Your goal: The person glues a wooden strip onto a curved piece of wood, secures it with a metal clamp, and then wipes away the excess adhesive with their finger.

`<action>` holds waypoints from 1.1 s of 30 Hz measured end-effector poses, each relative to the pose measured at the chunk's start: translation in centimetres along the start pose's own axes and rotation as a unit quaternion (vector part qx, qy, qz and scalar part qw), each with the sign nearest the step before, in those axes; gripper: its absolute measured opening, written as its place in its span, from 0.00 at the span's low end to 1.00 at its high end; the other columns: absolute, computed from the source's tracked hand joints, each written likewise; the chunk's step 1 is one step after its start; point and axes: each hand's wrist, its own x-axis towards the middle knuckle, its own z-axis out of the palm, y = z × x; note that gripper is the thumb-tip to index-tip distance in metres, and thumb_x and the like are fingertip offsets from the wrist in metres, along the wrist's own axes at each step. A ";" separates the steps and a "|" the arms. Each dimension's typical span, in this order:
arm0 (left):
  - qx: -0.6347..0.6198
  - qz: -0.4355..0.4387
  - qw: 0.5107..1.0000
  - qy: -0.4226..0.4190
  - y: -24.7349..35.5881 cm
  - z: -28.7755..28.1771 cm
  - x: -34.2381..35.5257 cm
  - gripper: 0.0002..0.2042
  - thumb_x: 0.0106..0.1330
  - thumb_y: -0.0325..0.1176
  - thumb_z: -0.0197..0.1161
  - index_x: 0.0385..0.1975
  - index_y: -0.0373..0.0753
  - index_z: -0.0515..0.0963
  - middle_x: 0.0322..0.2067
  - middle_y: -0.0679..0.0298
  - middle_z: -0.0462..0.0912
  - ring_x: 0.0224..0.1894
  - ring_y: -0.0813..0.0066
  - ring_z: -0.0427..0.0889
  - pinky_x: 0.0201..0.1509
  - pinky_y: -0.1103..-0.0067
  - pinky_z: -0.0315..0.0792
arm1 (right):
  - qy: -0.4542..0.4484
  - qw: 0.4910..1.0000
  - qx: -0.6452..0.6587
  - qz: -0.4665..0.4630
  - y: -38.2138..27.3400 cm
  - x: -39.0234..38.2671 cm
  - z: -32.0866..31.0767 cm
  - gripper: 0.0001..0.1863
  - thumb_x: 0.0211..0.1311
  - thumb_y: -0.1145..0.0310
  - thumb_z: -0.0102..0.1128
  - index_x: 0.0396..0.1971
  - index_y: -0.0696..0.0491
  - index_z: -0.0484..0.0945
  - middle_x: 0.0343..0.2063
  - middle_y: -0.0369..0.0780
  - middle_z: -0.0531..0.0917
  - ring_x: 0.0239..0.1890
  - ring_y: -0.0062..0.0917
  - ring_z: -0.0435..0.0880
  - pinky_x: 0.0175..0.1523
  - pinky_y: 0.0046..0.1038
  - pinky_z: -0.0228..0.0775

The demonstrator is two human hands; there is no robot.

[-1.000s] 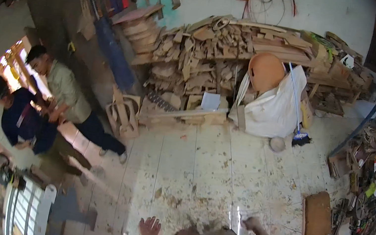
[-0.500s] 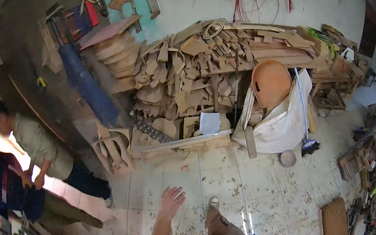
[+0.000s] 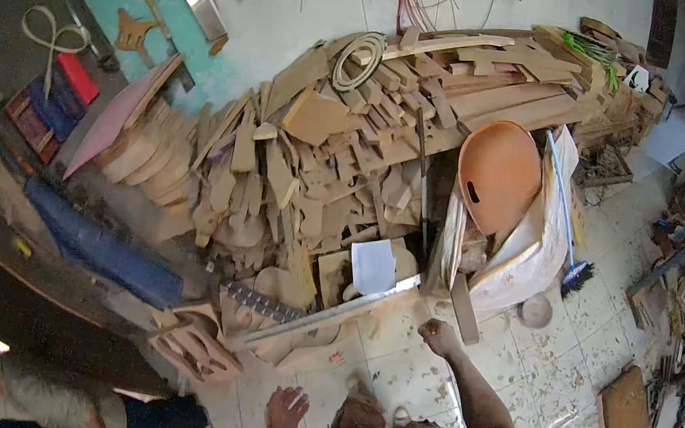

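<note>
My left hand [image 3: 286, 412] hangs low over the tiled floor with its fingers apart, and I see nothing held in it. Stretched further forward, my right hand [image 3: 438, 336] has its fingers curled in and no object shows in it. Closest to that hand is a narrow wooden board [image 3: 465, 309], which leans at the front of a white sack [image 3: 525, 269]; a small gap shows between hand and board. An orange, rounded shell with a dark slot [image 3: 500, 178] sits in the sack's mouth. Left of the sack, a white sheet [image 3: 373, 266] rests on wood pieces.
A large heap of wood offcuts [image 3: 353, 152] lines the wall. A blue-handled broom [image 3: 574, 275] and a round grey bowl [image 3: 536, 311] stand beside the sack. Clutter and a brown panel [image 3: 624, 412] are at the right. Another person [image 3: 54, 392] is at lower left.
My right arm has swung forward from beside my body toward the board. My left hand has dropped lower in view. The wood heap is closer, and the people at left have shifted toward the lower edge.
</note>
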 end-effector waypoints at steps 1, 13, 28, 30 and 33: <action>0.002 -0.002 1.000 0.019 0.9 1.6 0.4 0.23 0.71 0.52 0.55 0.53 0.38 0.70 0.59 0.53 0.74 0.57 0.51 0.76 0.61 0.60 0.71 | -0.005 0.994 0.103 0.034 -1.7 2.2 0.3 0.19 0.63 0.56 0.62 0.26 0.59 0.81 0.24 0.48 0.85 0.26 0.37 0.84 0.32 0.35 0.75; 0.444 0.191 0.856 -0.183 13.1 18.0 13.1 0.18 0.74 0.42 0.56 0.54 0.35 0.75 0.50 0.53 0.82 0.51 0.61 0.82 0.54 0.68 0.77 | 0.012 0.968 0.181 0.170 -3.8 20.4 0.9 0.17 0.67 0.59 0.62 0.31 0.61 0.80 0.23 0.39 0.83 0.26 0.21 0.83 0.31 0.27 0.74; 0.604 0.202 0.742 -0.210 16.3 34.7 18.4 0.19 0.75 0.40 0.54 0.57 0.32 0.71 0.55 0.51 0.77 0.60 0.60 0.77 0.63 0.68 0.73 | 0.173 0.950 0.258 0.013 -15.1 57.4 -10.6 0.21 0.65 0.58 0.62 0.49 0.58 0.82 0.40 0.52 0.87 0.45 0.40 0.86 0.53 0.36 0.75; 0.471 0.148 0.859 -0.137 16.4 36.2 17.9 0.16 0.68 0.29 0.60 0.53 0.31 0.74 0.52 0.54 0.79 0.56 0.62 0.80 0.58 0.72 0.76 | 0.202 0.929 0.308 0.024 -19.2 58.7 -11.5 0.26 0.64 0.55 0.63 0.52 0.61 0.79 0.44 0.50 0.86 0.48 0.39 0.86 0.57 0.36 0.73; 0.528 0.160 0.830 -0.081 17.1 39.3 17.3 0.17 0.63 0.24 0.65 0.51 0.32 0.75 0.50 0.55 0.81 0.51 0.65 0.83 0.55 0.75 0.78 | 0.241 0.924 0.297 0.022 -18.2 62.9 -9.7 0.31 0.64 0.54 0.63 0.58 0.63 0.72 0.47 0.53 0.84 0.50 0.41 0.84 0.58 0.38 0.72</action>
